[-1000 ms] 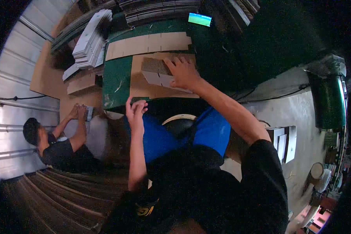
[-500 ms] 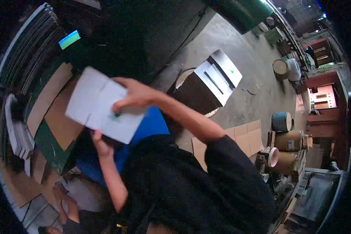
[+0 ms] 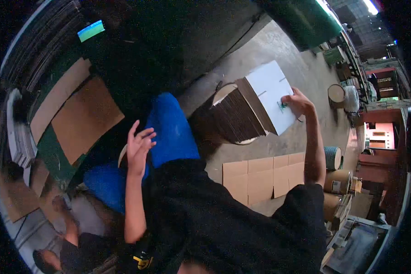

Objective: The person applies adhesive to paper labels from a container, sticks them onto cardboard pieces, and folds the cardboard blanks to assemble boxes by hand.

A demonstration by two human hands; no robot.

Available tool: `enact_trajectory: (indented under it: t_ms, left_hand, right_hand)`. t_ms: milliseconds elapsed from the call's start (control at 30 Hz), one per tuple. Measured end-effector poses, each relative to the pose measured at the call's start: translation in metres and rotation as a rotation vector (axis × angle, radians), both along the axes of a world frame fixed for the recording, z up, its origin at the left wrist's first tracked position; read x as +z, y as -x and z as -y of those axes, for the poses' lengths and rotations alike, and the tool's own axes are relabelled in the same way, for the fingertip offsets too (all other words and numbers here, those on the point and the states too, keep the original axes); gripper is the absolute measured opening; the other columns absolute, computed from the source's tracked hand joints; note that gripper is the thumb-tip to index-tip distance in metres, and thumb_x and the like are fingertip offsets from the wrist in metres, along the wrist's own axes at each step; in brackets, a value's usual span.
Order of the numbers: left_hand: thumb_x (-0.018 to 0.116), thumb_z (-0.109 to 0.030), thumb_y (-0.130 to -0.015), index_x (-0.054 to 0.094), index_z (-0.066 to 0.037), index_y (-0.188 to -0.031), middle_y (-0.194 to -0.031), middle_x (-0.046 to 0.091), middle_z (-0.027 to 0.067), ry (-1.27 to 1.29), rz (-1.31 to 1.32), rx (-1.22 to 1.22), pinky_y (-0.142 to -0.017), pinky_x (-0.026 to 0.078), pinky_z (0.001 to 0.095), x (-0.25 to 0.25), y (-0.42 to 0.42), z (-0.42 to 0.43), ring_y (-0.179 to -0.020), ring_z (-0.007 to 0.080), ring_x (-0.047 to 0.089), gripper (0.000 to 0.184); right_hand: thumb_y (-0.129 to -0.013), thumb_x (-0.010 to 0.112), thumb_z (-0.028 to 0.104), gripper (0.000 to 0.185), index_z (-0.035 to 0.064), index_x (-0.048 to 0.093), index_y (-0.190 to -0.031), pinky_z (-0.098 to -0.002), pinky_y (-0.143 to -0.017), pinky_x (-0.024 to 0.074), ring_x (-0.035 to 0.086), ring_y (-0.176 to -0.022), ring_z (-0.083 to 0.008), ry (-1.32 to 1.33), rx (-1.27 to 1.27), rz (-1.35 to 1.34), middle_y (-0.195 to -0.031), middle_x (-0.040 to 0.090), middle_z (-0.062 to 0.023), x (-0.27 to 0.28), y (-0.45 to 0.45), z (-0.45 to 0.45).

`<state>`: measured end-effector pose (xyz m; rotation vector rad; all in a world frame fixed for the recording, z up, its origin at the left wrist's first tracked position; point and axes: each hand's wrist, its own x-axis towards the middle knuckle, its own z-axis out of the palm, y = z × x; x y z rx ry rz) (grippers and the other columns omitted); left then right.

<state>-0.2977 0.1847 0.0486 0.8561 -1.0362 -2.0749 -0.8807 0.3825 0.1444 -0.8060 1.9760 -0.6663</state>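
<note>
My right hand [image 3: 299, 103] grips the right edge of a folded white cardboard piece [image 3: 270, 89] with a small green print, thumb on its face. The piece lies at the top of, or just over, a stack of brown-edged cardboard [image 3: 237, 114]; whether it fully rests there I cannot tell. My left hand [image 3: 139, 147] is raised in front of my blue-clad legs, fingers spread and holding nothing. Left of it, a brown cardboard sheet [image 3: 84, 118] lies on a green surface [image 3: 61, 157].
Flattened cardboard [image 3: 262, 178] lies on the floor to the right. Another person [image 3: 73, 228] is at lower left. White cardboard pieces [image 3: 20, 132] are stacked at far left, near a lit phone-like screen [image 3: 91, 31]. Drums [image 3: 340, 181] stand at right.
My right hand has carried the white cardboard piece from in front of me rightward to the stack. My left hand has let go of it and opened.
</note>
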Motion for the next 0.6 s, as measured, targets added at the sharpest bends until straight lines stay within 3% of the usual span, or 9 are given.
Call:
enact_trajectory:
  t_ms: [200, 333, 400, 467, 533, 567, 600]
  left_hand:
    - [0.061, -0.012, -0.094, 0.024, -0.010, -0.152, -0.123, 0.059, 0.0133, 0.020, 0.061, 0.086, -0.090, 0.049, 0.0309, 0.007, -0.027, 0.006, -0.108, 0.0198, 0.060, 0.069]
    - [0.062, -0.014, -0.091, 0.024, -0.011, -0.152, -0.116, 0.060, 0.0123, 0.019, 0.066, 0.143, -0.089, 0.048, 0.0346, 0.005, -0.033, 0.006, -0.106, 0.0199, 0.060, 0.072]
    - [0.062, -0.015, -0.091, 0.024, -0.011, -0.152, -0.116, 0.060, 0.0123, 0.021, 0.038, 0.142, -0.089, 0.049, 0.0349, 0.003, -0.038, 0.012, -0.105, 0.0204, 0.060, 0.073]
    - [0.062, -0.009, -0.090, 0.025, -0.007, -0.151, -0.113, 0.063, 0.0152, -0.008, -0.009, 0.165, -0.088, 0.051, 0.0327, -0.004, -0.034, 0.014, -0.103, 0.0210, 0.062, 0.071]
    - [0.064, -0.011, -0.088, 0.027, -0.006, -0.149, -0.111, 0.064, 0.0162, -0.013, 0.044, 0.192, -0.087, 0.053, 0.0342, -0.004, -0.033, 0.020, -0.101, 0.0224, 0.064, 0.072]
    - [0.066, -0.012, -0.087, 0.028, -0.006, -0.149, -0.112, 0.064, 0.0166, 0.024, -0.037, 0.175, -0.088, 0.053, 0.0352, -0.017, -0.036, 0.020, -0.100, 0.0231, 0.064, 0.073]
    - [0.068, -0.019, -0.087, 0.025, -0.010, -0.150, -0.114, 0.064, 0.0187, 0.099, 0.002, 0.129, -0.088, 0.053, 0.0364, -0.011, -0.037, 0.022, -0.105, 0.0254, 0.064, 0.077]
  right_hand:
    - [-0.070, 0.079, 0.030, 0.081, -0.0063, 0.044, -0.134, -0.0372, -0.083, 0.0527, 0.061, -0.093, -0.0217, -0.126, -0.092, 0.003, -0.108, 0.064, -0.0134, -0.027, 0.019, -0.003]
    - [-0.072, 0.078, 0.029, 0.079, -0.0048, 0.045, -0.135, -0.0361, -0.083, 0.0526, 0.061, -0.092, -0.0205, -0.099, -0.056, 0.168, -0.110, 0.064, -0.0120, 0.021, -0.025, 0.011]
    - [-0.075, 0.075, 0.023, 0.071, -0.0046, 0.046, -0.134, -0.0353, -0.080, 0.0528, 0.061, -0.090, -0.0201, -0.118, -0.047, 0.147, -0.107, 0.065, -0.0111, 0.014, -0.015, 0.010]
    - [-0.079, 0.073, 0.020, 0.067, -0.0038, 0.046, -0.135, -0.0344, -0.077, 0.0529, 0.061, -0.087, -0.0197, -0.246, -0.047, -0.090, -0.100, 0.067, -0.0107, 0.034, -0.037, 0.016]
    - [-0.076, 0.073, 0.025, 0.058, -0.0010, 0.055, -0.124, -0.0363, -0.072, 0.0523, 0.061, -0.083, -0.0168, -0.333, 0.034, -0.270, -0.093, 0.066, -0.0071, 0.018, -0.018, 0.010]
    - [-0.082, 0.066, 0.020, 0.053, -0.0012, 0.053, -0.129, -0.0372, -0.074, 0.0517, 0.061, -0.084, -0.0189, -0.156, 0.038, -0.042, -0.093, 0.066, -0.0083, -0.020, 0.032, -0.015]
    - [-0.087, 0.059, 0.017, 0.042, -0.0003, 0.057, -0.125, -0.0352, -0.074, 0.0513, 0.062, -0.083, -0.0197, -0.155, 0.001, -0.210, -0.091, 0.066, -0.0086, -0.025, 0.035, -0.023]
